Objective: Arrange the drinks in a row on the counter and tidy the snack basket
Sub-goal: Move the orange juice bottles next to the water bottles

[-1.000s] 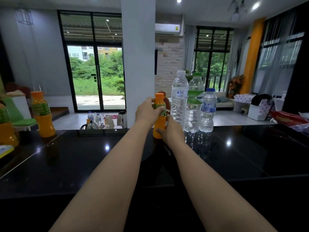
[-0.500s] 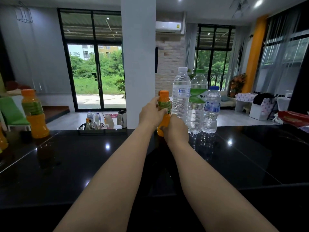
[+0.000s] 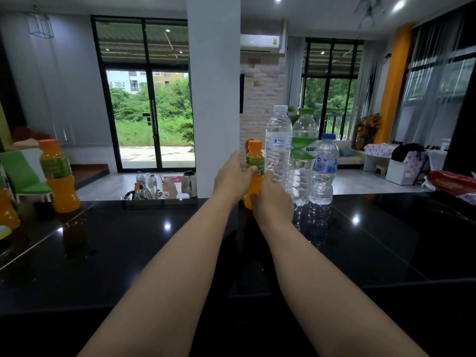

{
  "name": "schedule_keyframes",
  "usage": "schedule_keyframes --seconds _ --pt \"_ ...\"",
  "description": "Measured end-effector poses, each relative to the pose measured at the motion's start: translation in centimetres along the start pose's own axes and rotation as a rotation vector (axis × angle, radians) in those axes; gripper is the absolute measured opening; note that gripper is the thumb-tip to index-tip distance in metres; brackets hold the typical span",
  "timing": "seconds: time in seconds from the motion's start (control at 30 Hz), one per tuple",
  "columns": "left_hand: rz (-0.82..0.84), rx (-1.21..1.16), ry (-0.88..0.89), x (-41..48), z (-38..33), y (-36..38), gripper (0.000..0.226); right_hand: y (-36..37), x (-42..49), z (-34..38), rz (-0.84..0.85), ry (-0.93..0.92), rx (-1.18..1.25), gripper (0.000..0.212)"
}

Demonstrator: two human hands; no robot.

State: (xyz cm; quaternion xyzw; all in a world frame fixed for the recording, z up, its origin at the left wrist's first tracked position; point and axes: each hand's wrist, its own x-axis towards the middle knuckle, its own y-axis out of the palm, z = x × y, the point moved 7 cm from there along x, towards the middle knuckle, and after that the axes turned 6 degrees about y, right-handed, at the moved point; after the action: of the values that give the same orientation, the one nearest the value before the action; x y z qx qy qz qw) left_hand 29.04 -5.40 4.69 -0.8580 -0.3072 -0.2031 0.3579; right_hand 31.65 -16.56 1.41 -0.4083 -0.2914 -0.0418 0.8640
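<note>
Head view, left hand (image 3: 231,177) and right hand (image 3: 273,200) both gripping juice bottle (image 3: 255,161) holding orange drink, upright, cap up, just left of three upright water bottles (image 3: 302,155), black counter (image 3: 128,253).

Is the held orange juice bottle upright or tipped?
Upright: the small plastic orange juice bottle stands vertical, orange cap on top.

Bright daylight through windows (image 3: 152,119); ceiling-spot glare on glossy black counter (image 3: 103,253); wide-angle edge warp.
</note>
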Motion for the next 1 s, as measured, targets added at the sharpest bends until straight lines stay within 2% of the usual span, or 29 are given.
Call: schedule_keyframes --seconds 0.1,0.27,0.4,0.53,0.77,1.0 --pt "-0.013 0.105 0.001 -0.9 0.3 -2.3 0.065 -1.1 -1.1 0.8 -0.056 -0.077 -0.018 0.048" --pt "-0.025 0.27 0.001 -4.2 2.5 -8.6 0.059 -2.0 -3.7 3.9 -0.116 -0.3 -0.178 0.045" --pt "-0.052 0.406 -0.013 -7.6 4.9 -15.6 0.056 -1.2 -5.9 7.7 -0.07 -0.475 -0.295 0.047" --pt "-0.135 0.508 -0.07 -10.1 7.2 -22.7 0.06 -0.5 -8.7 13.0 -0.033 -0.499 -0.204 0.048" --pt "-0.289 0.674 -0.002 -13.4 8.1 -31.9 0.056 3.1 -11.9 23.2 0.069 -0.556 -0.072 0.052" --pt "-0.379 0.696 -0.068 -14.1 12.1 -39.4 0.064 8.0 -13.7 31.4 0.139 -0.512 0.098 0.056"
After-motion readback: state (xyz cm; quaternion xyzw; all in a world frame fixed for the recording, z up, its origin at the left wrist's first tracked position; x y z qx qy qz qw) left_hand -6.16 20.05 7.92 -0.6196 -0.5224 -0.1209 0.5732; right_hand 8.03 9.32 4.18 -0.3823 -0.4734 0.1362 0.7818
